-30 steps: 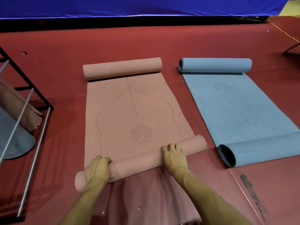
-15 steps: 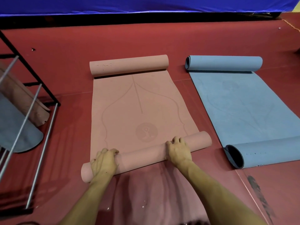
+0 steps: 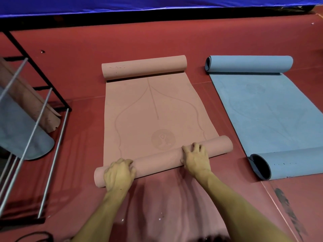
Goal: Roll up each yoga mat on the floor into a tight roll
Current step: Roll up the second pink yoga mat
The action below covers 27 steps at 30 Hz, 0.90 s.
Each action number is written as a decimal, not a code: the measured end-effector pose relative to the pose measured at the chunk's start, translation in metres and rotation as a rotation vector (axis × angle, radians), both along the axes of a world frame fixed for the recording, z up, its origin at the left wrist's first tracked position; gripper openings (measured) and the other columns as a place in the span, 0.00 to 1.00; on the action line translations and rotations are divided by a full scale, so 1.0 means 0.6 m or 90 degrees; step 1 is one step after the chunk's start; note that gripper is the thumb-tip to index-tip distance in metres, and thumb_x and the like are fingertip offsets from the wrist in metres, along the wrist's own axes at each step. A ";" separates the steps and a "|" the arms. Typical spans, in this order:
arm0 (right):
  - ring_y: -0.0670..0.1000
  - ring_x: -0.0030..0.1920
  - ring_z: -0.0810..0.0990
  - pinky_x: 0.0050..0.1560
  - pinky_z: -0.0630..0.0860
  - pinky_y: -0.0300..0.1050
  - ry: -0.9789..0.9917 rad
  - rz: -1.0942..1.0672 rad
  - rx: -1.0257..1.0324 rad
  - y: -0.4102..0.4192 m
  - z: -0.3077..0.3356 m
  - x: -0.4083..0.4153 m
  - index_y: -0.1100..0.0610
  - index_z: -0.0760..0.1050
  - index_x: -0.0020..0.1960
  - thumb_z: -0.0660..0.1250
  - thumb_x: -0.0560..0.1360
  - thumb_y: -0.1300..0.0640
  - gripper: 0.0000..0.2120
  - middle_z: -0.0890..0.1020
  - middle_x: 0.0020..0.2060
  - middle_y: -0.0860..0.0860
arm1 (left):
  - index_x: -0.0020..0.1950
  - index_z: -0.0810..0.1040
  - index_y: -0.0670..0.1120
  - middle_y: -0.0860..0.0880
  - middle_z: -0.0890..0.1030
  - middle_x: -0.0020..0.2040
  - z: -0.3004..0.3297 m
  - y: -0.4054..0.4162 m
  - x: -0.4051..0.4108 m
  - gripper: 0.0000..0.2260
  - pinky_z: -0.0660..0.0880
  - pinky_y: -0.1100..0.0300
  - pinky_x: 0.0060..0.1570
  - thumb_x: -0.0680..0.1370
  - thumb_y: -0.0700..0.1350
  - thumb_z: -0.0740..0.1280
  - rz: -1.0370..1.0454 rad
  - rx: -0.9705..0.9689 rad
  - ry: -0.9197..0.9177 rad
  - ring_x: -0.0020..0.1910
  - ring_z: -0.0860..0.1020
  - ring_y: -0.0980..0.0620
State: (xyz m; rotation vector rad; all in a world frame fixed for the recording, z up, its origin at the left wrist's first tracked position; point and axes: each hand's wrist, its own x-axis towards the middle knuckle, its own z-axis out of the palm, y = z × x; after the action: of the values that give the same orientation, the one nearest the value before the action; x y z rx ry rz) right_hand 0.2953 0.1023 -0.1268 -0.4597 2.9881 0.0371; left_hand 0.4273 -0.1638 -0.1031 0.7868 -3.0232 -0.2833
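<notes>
A pink yoga mat [image 3: 153, 109] lies on the red floor, its far end curled into a roll [image 3: 145, 67]. Its near end is a tighter roll [image 3: 157, 161] that slants across the mat. My left hand [image 3: 118, 175] grips this roll near its left end, fingers curled over the top. My right hand [image 3: 196, 160] holds it right of centre, fingers bent over the top and thumb on the near side. To the right lies a blue yoga mat [image 3: 262, 110] with both ends curled up; neither hand touches it.
A black and silver metal rack [image 3: 43, 109] stands at the left, holding a pink mat [image 3: 26, 102] and a blue mat [image 3: 21, 133]. A blue curtain [image 3: 157, 4] runs along the far edge. A black cable [image 3: 35, 236] lies at the bottom left.
Both hands have pushed the near pink roll a little farther along the mat, toward the round emblem. The head camera has shifted, so the scene sits more to the right.
</notes>
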 end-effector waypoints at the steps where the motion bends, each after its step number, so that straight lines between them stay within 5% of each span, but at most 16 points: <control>1: 0.64 0.59 0.72 0.64 0.73 0.58 0.003 0.006 0.004 0.000 0.001 -0.001 0.52 0.72 0.72 0.69 0.77 0.43 0.27 0.74 0.63 0.61 | 0.57 0.84 0.56 0.52 0.84 0.49 -0.001 0.003 0.002 0.15 0.76 0.52 0.47 0.72 0.58 0.73 -0.001 0.004 -0.006 0.49 0.82 0.45; 4: 0.61 0.62 0.74 0.62 0.75 0.56 -0.012 -0.004 -0.016 -0.003 0.010 -0.007 0.57 0.69 0.72 0.69 0.77 0.41 0.30 0.76 0.63 0.58 | 0.62 0.78 0.55 0.53 0.83 0.49 -0.014 0.009 0.006 0.34 0.76 0.48 0.53 0.61 0.67 0.80 -0.017 0.012 -0.025 0.52 0.82 0.46; 9: 0.62 0.65 0.72 0.63 0.74 0.57 -0.036 0.004 -0.012 -0.009 0.020 -0.013 0.55 0.70 0.69 0.61 0.80 0.43 0.23 0.75 0.65 0.58 | 0.59 0.80 0.55 0.52 0.81 0.54 -0.025 0.003 0.009 0.27 0.74 0.45 0.56 0.63 0.54 0.84 -0.051 -0.012 -0.023 0.55 0.78 0.44; 14: 0.64 0.68 0.67 0.72 0.65 0.58 -0.067 -0.018 -0.015 -0.014 0.026 -0.028 0.51 0.75 0.69 0.65 0.76 0.39 0.27 0.71 0.70 0.58 | 0.65 0.80 0.56 0.48 0.76 0.58 -0.021 -0.021 0.004 0.27 0.74 0.47 0.56 0.68 0.60 0.79 -0.078 -0.024 -0.017 0.58 0.74 0.44; 21: 0.59 0.66 0.72 0.61 0.77 0.54 -0.096 0.007 0.021 -0.021 0.034 -0.037 0.56 0.66 0.70 0.79 0.68 0.42 0.39 0.73 0.66 0.54 | 0.70 0.71 0.53 0.51 0.78 0.63 -0.006 -0.017 -0.015 0.29 0.71 0.50 0.63 0.73 0.61 0.74 -0.073 0.010 -0.049 0.63 0.75 0.46; 27: 0.65 0.74 0.63 0.73 0.64 0.58 -0.103 0.004 0.033 -0.035 0.026 -0.052 0.55 0.66 0.73 0.76 0.69 0.41 0.38 0.69 0.72 0.55 | 0.77 0.63 0.57 0.44 0.65 0.74 -0.016 -0.017 -0.015 0.39 0.64 0.43 0.71 0.71 0.67 0.74 -0.072 -0.041 -0.133 0.72 0.64 0.42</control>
State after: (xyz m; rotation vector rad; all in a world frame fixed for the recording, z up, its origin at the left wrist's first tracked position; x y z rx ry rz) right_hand 0.2639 0.0811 -0.1112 -0.4437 2.8197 0.0740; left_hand 0.4184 -0.1740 -0.1126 0.6819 -3.2602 -0.1098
